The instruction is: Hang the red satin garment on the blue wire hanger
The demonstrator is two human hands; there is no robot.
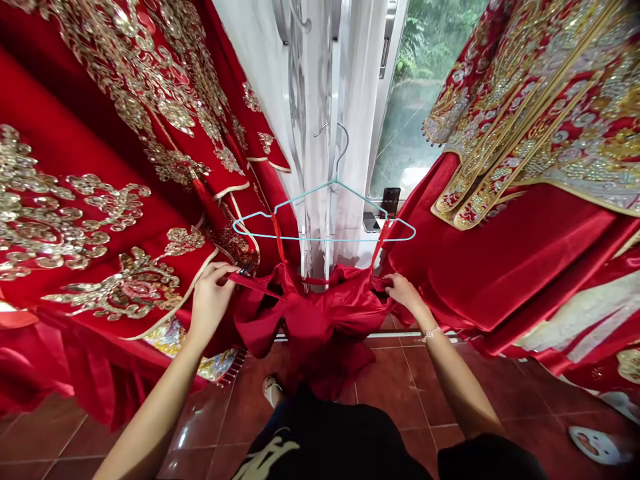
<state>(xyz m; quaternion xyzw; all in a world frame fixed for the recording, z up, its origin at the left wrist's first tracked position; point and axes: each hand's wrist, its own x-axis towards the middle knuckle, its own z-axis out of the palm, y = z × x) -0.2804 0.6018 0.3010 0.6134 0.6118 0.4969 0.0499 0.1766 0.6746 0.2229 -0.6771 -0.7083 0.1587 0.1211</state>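
A red satin dress [333, 313] with a large bow-like front hangs in front of me by thin red straps from a light-blue wire hanger [325, 239]. My left hand [215, 293] is closed in a pinch on a red fabric strap [257, 285], stretched out to the left of the dress. A small dark spot shows at those fingertips; I cannot tell what it is. My right hand [404, 292] pinches the red fabric at the dress's upper right side, its fingertips partly covered by cloth. The hanger's metal hook [346, 143] stands upright above.
Embroidered red garments hang on the left [165, 167] and right [500, 267]. Behind the hanger are a white curtain [265, 67] and a window [415, 120]. A phone [391, 202] with a timer leans on the sill. Below lies a reddish tiled floor [390, 380] with a slipper [595, 445].
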